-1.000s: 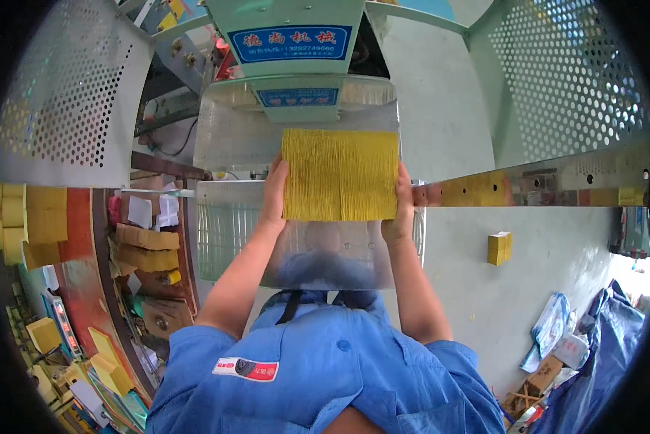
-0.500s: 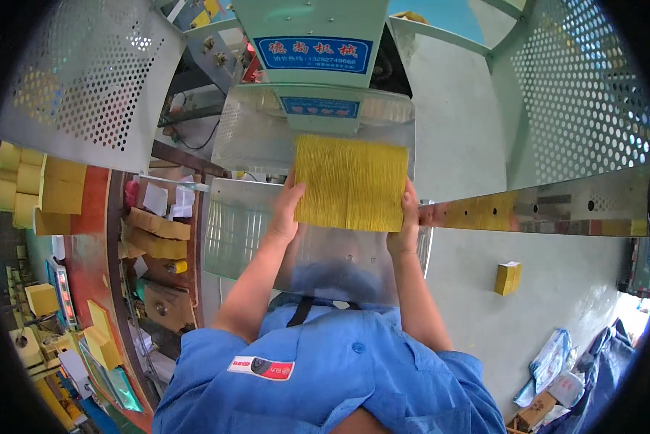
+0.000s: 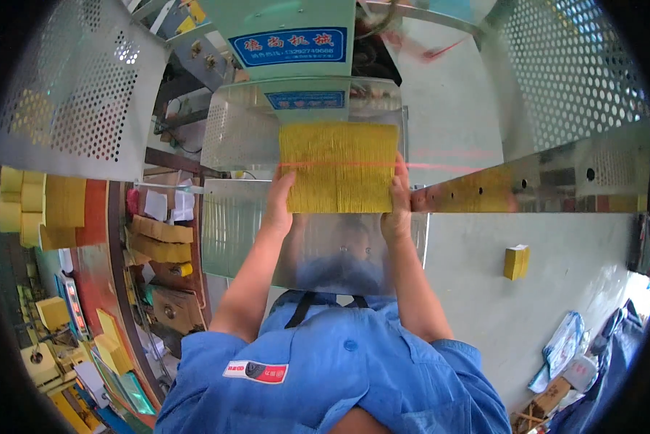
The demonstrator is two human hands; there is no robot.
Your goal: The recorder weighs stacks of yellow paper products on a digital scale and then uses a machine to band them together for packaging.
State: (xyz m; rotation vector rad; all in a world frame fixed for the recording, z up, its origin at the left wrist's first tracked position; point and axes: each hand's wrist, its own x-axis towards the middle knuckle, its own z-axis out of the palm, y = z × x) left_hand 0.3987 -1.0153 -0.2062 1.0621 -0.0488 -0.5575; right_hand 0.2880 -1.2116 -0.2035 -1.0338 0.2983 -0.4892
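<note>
A thick block of yellow paper sheets is held level between my two hands, its ridged, finely lined face turned up. My left hand grips its left side and my right hand its right side, thumbs showing along the edges; the other fingers are partly hidden. Beneath the block lies a shiny steel machine plate that mirrors my arms and shirt. A thin red light line crosses the block from side to side. Whether the block rests on the metal I cannot tell.
A pale green machine housing rises ahead. Perforated metal panels flank it. A steel bar with holes reaches in from the right. A small yellow bundle sits on the floor. Yellow paper stacks stand at left.
The paper block and both hands have moved slightly forward, toward the machine. A red light line now shows across the block. The view has shifted a little.
</note>
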